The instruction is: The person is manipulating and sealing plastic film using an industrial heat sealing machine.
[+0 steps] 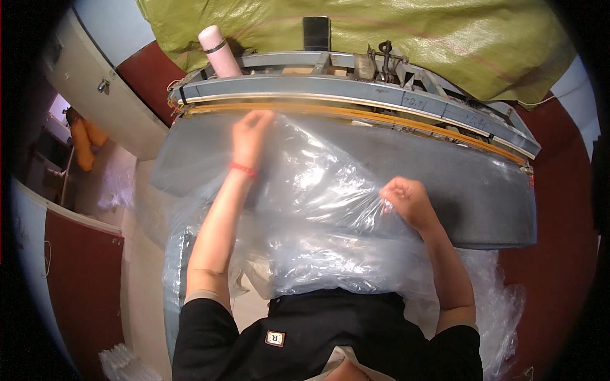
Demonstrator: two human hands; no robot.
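Note:
A crumpled sheet of clear plastic film (318, 174) stretches between my two hands, and its lower part spreads over my lap. My left hand (253, 130), with a red band at the wrist, is pinched on the film's far edge, close to the orange strip (305, 109) of a long machine. This hand is slightly smeared by motion. Lower and to the right, my right hand (406, 198) is closed on a gathered part of the film, with creases fanning out from its fingers. Under the film lies a dark grey work surface (476, 190).
Behind the work surface runs the machine's grey metal frame (375, 93), bearing a pink flask (220, 54) and a clamp-like fitting (385, 63). A yellow-green sheet (445, 38) hangs beyond. To the left is a door (105, 76). More plastic film (502, 305) hangs at the right.

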